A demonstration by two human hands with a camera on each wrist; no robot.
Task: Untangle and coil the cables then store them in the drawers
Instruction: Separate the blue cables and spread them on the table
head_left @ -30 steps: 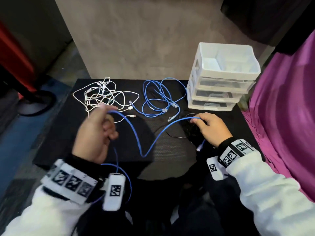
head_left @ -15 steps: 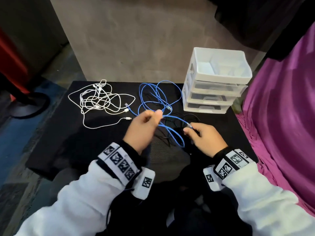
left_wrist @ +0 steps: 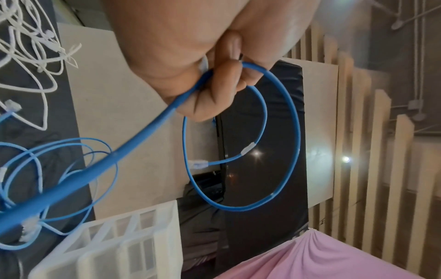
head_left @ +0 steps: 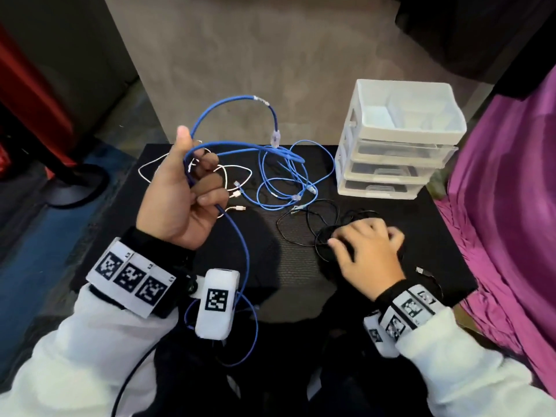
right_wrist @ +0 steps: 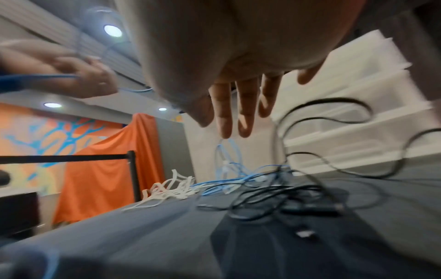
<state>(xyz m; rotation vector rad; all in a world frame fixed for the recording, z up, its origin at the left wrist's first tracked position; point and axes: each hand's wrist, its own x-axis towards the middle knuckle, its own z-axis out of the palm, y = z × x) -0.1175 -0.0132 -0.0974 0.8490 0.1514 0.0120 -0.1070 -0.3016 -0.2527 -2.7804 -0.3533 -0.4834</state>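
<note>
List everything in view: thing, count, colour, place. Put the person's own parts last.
held blue cable: one, blue, looped in the left hand, one plug end arcing up above the table, the rest hanging toward the lap
blue cable pile: count unclear, lighter blue, tangled at the table's middle back
white cables: count unclear, white, tangled at back left, partly behind the left hand
black cables: count unclear, black, front right under the right hand
drawer unit: one, white and clear, three drawers shut, back right
table: one, black
purple cloth: one, right edge
left hand: grips the held blue cable
right hand: fingers straight, over the black cables
</note>
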